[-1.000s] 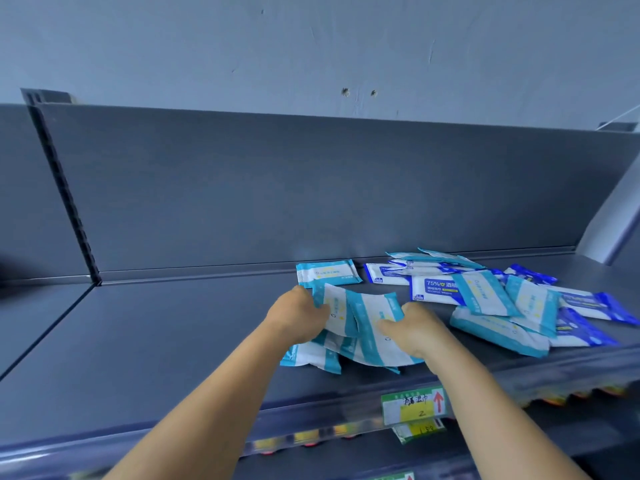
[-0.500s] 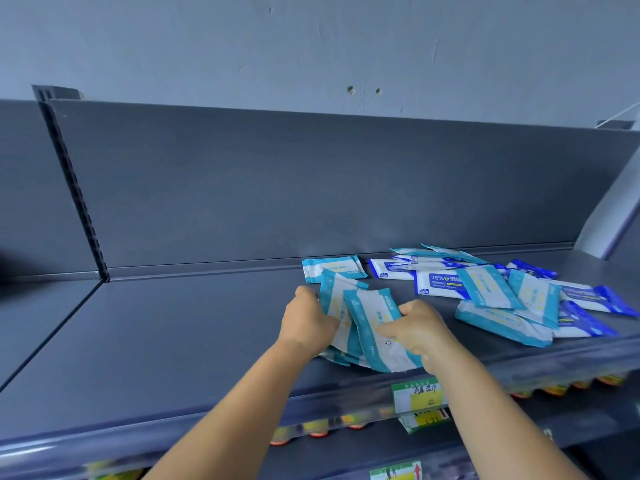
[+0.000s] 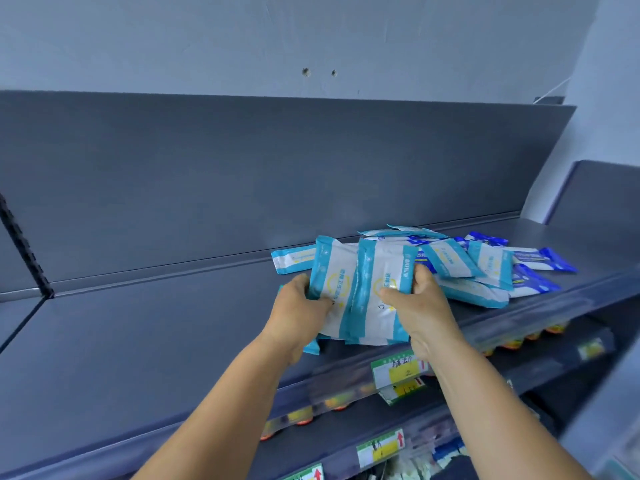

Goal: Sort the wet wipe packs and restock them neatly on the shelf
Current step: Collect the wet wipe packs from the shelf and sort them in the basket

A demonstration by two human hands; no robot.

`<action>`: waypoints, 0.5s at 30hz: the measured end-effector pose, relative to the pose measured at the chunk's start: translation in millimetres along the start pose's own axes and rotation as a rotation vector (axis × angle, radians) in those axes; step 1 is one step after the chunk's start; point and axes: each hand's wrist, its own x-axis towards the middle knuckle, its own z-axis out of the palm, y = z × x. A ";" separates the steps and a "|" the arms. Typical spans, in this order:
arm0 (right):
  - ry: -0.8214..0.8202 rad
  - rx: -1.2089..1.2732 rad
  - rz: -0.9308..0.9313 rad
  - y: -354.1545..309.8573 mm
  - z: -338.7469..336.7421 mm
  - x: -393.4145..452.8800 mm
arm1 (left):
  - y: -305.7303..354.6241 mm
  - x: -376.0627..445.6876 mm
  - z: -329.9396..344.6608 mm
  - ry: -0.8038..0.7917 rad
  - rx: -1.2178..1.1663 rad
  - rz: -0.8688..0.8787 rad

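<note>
both hands hold a bunch of teal-and-white wet wipe packs (image 3: pixel 360 292) raised on end just above the front part of the dark grey shelf (image 3: pixel 145 341). the left hand (image 3: pixel 298 317) curls round the bunch's left edge, and the right hand (image 3: pixel 420 306) clasps its right side, thumb across the front of the nearest pack and fingers wrapped behind. one teal pack (image 3: pixel 292 259) lies flat behind the bunch, near the shelf's back panel (image 3: pixel 242 174). to the right sits a loose pile of mixed packs (image 3: pixel 485 268), teal ones overlapping dark blue ones, spread across the shelf. below the shelf's front lip hang yellow-and-green price tags (image 3: pixel 401 372), and blurred goods show on the lower shelf.
</note>
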 end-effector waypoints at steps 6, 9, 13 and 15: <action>0.156 0.027 -0.045 -8.8 -59.4 -16.0 | 16.4 -8.7 55.5 -0.151 -0.084 0.064; 0.253 0.064 -0.040 -14.7 -98.3 -27.9 | 29.5 -22.7 88.2 -0.289 -0.111 0.087; 0.401 0.024 -0.065 -14.4 -161.7 -52.9 | 41.4 -51.1 149.0 -0.480 -0.203 0.039; 0.475 0.008 -0.072 -12.2 -197.4 -71.7 | 43.9 -70.7 183.6 -0.527 -0.238 0.023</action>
